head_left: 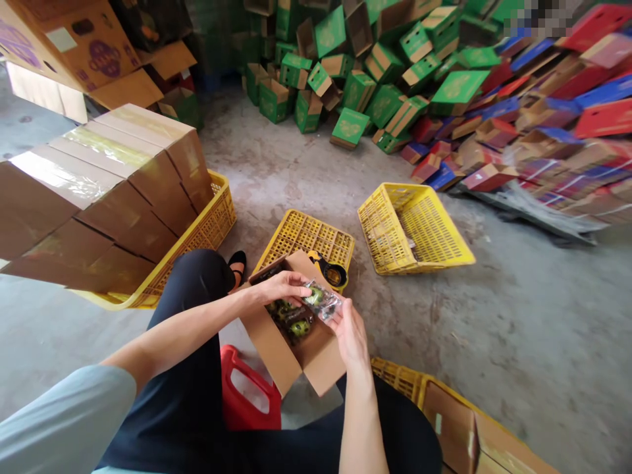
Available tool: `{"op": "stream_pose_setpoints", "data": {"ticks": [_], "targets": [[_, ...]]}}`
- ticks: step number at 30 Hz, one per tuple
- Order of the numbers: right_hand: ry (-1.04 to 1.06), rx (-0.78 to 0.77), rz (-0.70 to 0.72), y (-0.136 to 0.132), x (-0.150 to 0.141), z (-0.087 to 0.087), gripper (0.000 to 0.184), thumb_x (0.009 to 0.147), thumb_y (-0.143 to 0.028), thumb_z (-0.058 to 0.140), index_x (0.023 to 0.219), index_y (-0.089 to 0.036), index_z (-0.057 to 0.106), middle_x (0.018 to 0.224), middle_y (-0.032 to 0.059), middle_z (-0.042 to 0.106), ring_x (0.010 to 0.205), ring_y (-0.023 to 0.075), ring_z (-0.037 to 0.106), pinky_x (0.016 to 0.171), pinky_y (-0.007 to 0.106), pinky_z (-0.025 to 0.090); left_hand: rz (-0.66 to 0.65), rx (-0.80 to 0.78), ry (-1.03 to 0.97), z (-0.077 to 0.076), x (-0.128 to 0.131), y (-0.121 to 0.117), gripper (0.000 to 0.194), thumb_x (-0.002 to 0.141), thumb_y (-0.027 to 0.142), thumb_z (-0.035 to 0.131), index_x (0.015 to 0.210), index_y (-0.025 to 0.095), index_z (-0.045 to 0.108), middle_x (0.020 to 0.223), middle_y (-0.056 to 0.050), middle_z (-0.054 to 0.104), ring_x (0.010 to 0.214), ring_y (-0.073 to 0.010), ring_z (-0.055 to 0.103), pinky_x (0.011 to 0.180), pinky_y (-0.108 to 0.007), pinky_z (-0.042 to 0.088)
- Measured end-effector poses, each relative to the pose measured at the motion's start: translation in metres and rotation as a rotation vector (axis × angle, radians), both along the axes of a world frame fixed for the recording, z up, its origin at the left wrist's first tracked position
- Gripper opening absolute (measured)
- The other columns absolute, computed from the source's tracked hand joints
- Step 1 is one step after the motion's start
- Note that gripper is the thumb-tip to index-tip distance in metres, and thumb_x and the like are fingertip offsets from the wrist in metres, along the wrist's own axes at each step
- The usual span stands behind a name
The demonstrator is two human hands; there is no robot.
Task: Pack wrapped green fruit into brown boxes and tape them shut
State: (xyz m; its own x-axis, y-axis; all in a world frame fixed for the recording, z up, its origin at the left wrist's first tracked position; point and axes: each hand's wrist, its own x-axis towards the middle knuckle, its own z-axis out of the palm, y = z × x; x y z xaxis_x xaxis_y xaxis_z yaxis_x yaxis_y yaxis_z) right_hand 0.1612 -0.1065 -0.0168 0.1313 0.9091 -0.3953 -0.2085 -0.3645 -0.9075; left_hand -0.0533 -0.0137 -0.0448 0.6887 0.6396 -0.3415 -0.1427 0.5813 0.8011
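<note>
My left hand (281,288) pinches one end of a clear plastic packet (326,304) that has something green inside. The other end of the packet lies in the fingers of my right hand (351,332). Both hands are just above an open cardboard box (320,359) between my knees. Down in the box are several similar packets (299,326) with green and dark contents; their exact kind is unclear. A black and yellow tape dispenser (332,271) lies just behind the box.
Beneath the box is an upturned yellow crate (309,230). Another yellow crate (419,230) is tipped at right. Closed cartons (138,191) fill a crate at left. A red plastic object (247,392) is between my legs. Green boxes (350,125) are heaped behind.
</note>
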Motion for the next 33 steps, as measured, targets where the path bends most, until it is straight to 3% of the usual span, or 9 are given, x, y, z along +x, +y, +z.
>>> {"op": "stream_pose_setpoints", "data": {"ticks": [3, 7, 11, 18, 24, 27, 29, 31, 33], "targets": [[-0.074, 0.031, 0.052, 0.001, -0.002, -0.002, 0.058, 0.083, -0.061, 0.077, 0.129, -0.026, 0.072, 0.132, 0.0107, 0.073, 0.109, 0.0276, 0.072, 0.085, 0.037, 0.062, 0.068, 0.011, 0.019, -0.003, 0.002, 0.001, 0.055, 0.061, 0.043, 0.098, 0.101, 0.014, 0.074, 0.098, -0.008, 0.076, 0.085, -0.0178, 0.072, 0.080, -0.030, 0.057], [-0.181, 0.003, 0.065, 0.002, 0.001, -0.006, 0.056, 0.080, -0.065, 0.077, 0.117, -0.022, 0.078, 0.115, 0.0104, 0.079, 0.093, 0.0258, 0.075, 0.079, 0.035, 0.062, 0.069, 0.094, 0.020, -0.003, 0.004, 0.001, 0.051, 0.061, 0.045, 0.097, 0.093, 0.013, 0.074, 0.090, -0.005, 0.075, 0.079, -0.0137, 0.068, 0.077, -0.025, 0.051], [-0.275, 0.002, 0.070, 0.002, 0.003, -0.007, 0.057, 0.081, -0.068, 0.074, 0.108, -0.019, 0.080, 0.106, 0.0105, 0.080, 0.090, 0.0261, 0.075, 0.078, 0.034, 0.062, 0.077, 0.115, 0.065, 0.000, 0.002, 0.002, 0.048, 0.065, 0.050, 0.094, 0.085, 0.013, 0.071, 0.078, -0.002, 0.071, 0.066, -0.0095, 0.061, 0.067, -0.023, 0.046], [-0.198, -0.041, -0.020, 0.005, 0.000, -0.007, 0.053, 0.080, -0.068, 0.075, 0.102, -0.020, 0.080, 0.101, 0.0095, 0.081, 0.084, 0.0251, 0.075, 0.072, 0.034, 0.064, 0.291, 0.052, 0.070, 0.005, 0.006, 0.000, 0.053, 0.061, 0.054, 0.094, 0.075, 0.013, 0.064, 0.074, -0.001, 0.067, 0.067, -0.0097, 0.060, 0.066, -0.023, 0.047], [-0.155, -0.051, -0.018, 0.006, 0.001, -0.014, 0.056, 0.081, -0.066, 0.074, 0.108, -0.018, 0.079, 0.106, 0.0111, 0.080, 0.088, 0.0253, 0.075, 0.073, 0.035, 0.065, 0.326, 0.031, 0.076, 0.004, 0.010, 0.000, 0.056, 0.058, 0.057, 0.094, 0.074, 0.013, 0.064, 0.072, -0.001, 0.066, 0.061, -0.0082, 0.058, 0.060, -0.021, 0.046], [-0.218, -0.030, -0.008, 0.004, 0.001, -0.010, 0.064, 0.084, -0.067, 0.071, 0.127, -0.019, 0.072, 0.118, 0.0130, 0.077, 0.098, 0.0279, 0.074, 0.077, 0.037, 0.065, 0.323, 0.051, 0.132, 0.002, 0.008, 0.002, 0.056, 0.059, 0.059, 0.092, 0.074, 0.014, 0.063, 0.067, 0.001, 0.064, 0.055, -0.0067, 0.054, 0.054, -0.020, 0.042], [-0.283, 0.051, 0.038, 0.002, -0.001, -0.005, 0.073, 0.084, -0.063, 0.073, 0.145, -0.024, 0.060, 0.135, 0.0136, 0.070, 0.117, 0.0297, 0.069, 0.090, 0.040, 0.063, 0.313, 0.087, 0.176, 0.000, 0.005, 0.003, 0.055, 0.061, 0.060, 0.090, 0.074, 0.014, 0.062, 0.064, 0.002, 0.061, 0.052, -0.0064, 0.051, 0.050, -0.019, 0.039], [-0.346, 0.151, 0.148, 0.002, -0.005, -0.001, 0.081, 0.083, -0.056, 0.077, 0.154, -0.027, 0.049, 0.151, 0.0123, 0.058, 0.134, 0.0296, 0.059, 0.104, 0.042, 0.056, 0.290, 0.132, 0.214, -0.002, 0.003, 0.002, 0.054, 0.064, 0.060, 0.088, 0.074, 0.014, 0.062, 0.061, 0.003, 0.060, 0.050, -0.0066, 0.050, 0.048, -0.019, 0.037], [-0.416, 0.214, 0.284, 0.002, -0.008, 0.003, 0.077, 0.084, -0.049, 0.078, 0.152, -0.029, 0.051, 0.155, 0.0095, 0.054, 0.139, 0.0285, 0.054, 0.111, 0.043, 0.050, 0.260, 0.194, 0.252, -0.005, 0.002, 0.000, 0.052, 0.067, 0.059, 0.087, 0.074, 0.014, 0.063, 0.060, 0.002, 0.060, 0.050, -0.0073, 0.050, 0.048, -0.019, 0.038]]}}
